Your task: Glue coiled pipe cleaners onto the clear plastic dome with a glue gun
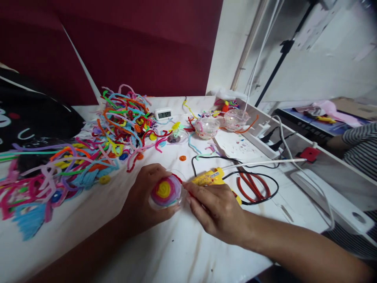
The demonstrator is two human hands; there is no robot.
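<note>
My left hand [144, 198] is wrapped round a clear plastic bowl [155, 204], held just above the white table. Coiled pipe cleaners [166, 190] cover its face, with yellow at the centre, then pink, lilac and some blue. Along the upper right edge of the coil runs a red pipe cleaner [177, 177]. My right hand [213, 206] pinches its free end beside the bowl. Just behind my right hand lies a yellow glue gun [208, 177], partly hidden by the fingers.
Loose, colourful pipe cleaners [123, 122] are heaped at the left and back. Clear bowls [207, 128] and a small digital clock [163, 114] stand at the back. Black cable and orange-red strands [253, 188] lie right. Past a low partition, a person's striped sleeve [361, 143] shows.
</note>
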